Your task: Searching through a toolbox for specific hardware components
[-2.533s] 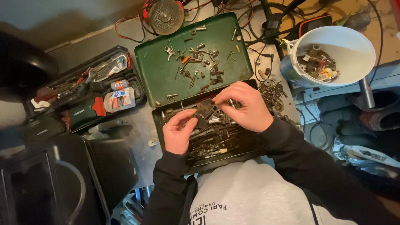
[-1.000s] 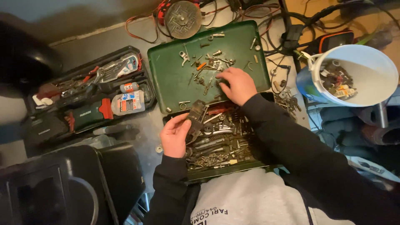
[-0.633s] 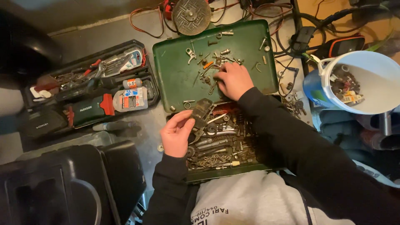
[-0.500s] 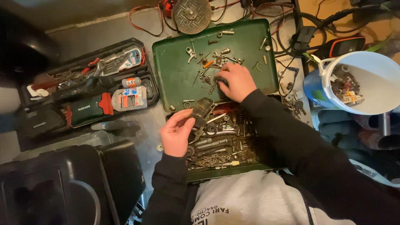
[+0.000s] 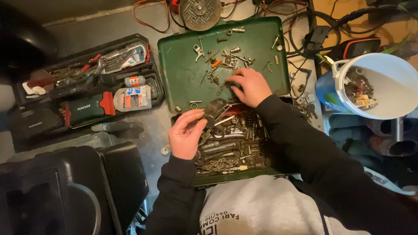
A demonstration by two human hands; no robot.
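My left hand point(image 5: 186, 135) pinches a dark flat metal part point(image 5: 214, 109) over the box's near half, its long axis slanting up-right toward my right hand point(image 5: 249, 86), whose fingers curl onto small hardware in the green lid point(image 5: 183, 74).

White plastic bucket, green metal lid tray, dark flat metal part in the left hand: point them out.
White plastic bucket point(image 5: 392, 93), head view, bare inner wall.
Green metal lid tray point(image 5: 183, 76), head view, bare floor.
Dark flat metal part point(image 5: 215, 108), head view, its middle.

Two hands, the left hand point(image 5: 186, 135) and the right hand point(image 5: 249, 85), one green metal box point(image 5: 183, 82) with countless small parts, one white bucket point(image 5: 383, 109), two glue bottles point(image 5: 132, 98) and one grinding disc point(image 5: 200, 8).
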